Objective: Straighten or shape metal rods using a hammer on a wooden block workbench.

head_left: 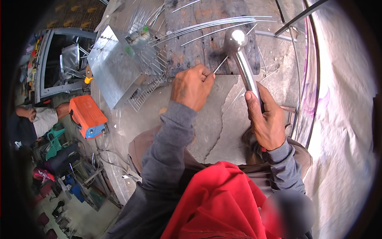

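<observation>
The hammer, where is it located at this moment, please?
In the head view, the hammer is right of centre, held in the right hand, with its metal head appearing over the right part of the dark wooden board.

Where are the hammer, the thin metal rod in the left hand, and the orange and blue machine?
Hammer (246, 71): head view, middle of its shiny handle.
Thin metal rod (221, 65): head view, its exposed length.
Orange and blue machine (88, 114): head view, its orange casing.

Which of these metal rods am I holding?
The single rod slanting from your left hand toward the hammer; the other rods on the wooden board lie outside your grip.
</observation>
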A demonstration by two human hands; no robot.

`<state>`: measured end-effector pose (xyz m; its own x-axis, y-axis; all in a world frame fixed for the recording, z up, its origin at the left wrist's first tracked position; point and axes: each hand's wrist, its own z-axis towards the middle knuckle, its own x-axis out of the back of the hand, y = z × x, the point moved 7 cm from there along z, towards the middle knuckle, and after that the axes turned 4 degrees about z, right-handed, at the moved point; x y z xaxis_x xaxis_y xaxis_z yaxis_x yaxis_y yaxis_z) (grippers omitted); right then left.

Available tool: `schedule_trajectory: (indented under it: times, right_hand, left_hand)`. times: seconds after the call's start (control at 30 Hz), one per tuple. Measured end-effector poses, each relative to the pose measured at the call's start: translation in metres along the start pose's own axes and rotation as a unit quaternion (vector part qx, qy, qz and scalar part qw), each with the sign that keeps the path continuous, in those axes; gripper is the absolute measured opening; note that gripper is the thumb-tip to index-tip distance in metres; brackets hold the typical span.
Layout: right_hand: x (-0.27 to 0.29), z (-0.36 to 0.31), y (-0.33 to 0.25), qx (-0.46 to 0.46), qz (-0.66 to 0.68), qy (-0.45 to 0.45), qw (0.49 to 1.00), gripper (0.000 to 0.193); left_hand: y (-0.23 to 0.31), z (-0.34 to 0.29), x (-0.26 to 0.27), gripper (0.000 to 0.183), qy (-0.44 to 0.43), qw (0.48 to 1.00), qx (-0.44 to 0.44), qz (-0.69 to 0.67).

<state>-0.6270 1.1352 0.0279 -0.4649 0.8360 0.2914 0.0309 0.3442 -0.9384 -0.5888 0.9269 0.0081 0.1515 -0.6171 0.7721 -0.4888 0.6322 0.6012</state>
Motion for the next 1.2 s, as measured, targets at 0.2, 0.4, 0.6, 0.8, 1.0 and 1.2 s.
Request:
schedule_trajectory:
  times: [0.2,0.4,0.6,0.8,1.0,1.2]
  right_hand:
    - [0.002,0.0,-0.006,0.001,-0.059,-0.011,0.998,0.04]
    - [0.003,0.001,-0.008,-0.003,-0.062,-0.024,0.998,0.041]
    - [0.0,0.003,0.004,-0.022,-0.076,-0.043,0.996,0.041]
    - [-0.001,0.0,-0.006,-0.018,-0.018,-0.043,0.999,0.041]
    - [-0.003,-0.003,-0.001,-0.033,-0.053,-0.047,0.997,0.042]
    - [-0.005,-0.002,-0.009,-0.122,0.074,-0.056,0.988,0.049]
  left_hand:
    - [-0.005,-0.001,-0.002,0.028,-0.017,0.999,0.031,-0.016]
    - [-0.008,0.0,-0.003,0.029,-0.015,1.0,0.018,-0.008]
    - [-0.009,0.001,-0.003,0.03,-0.022,0.999,0.028,-0.009]
    - [-0.009,0.003,-0.002,0.029,-0.019,0.999,0.037,-0.014]
    - [-0.008,0.002,0.0,0.027,0.008,0.999,0.026,-0.028]
    - [-0.009,0.003,-0.003,0.027,-0.051,0.998,0.021,-0.011]
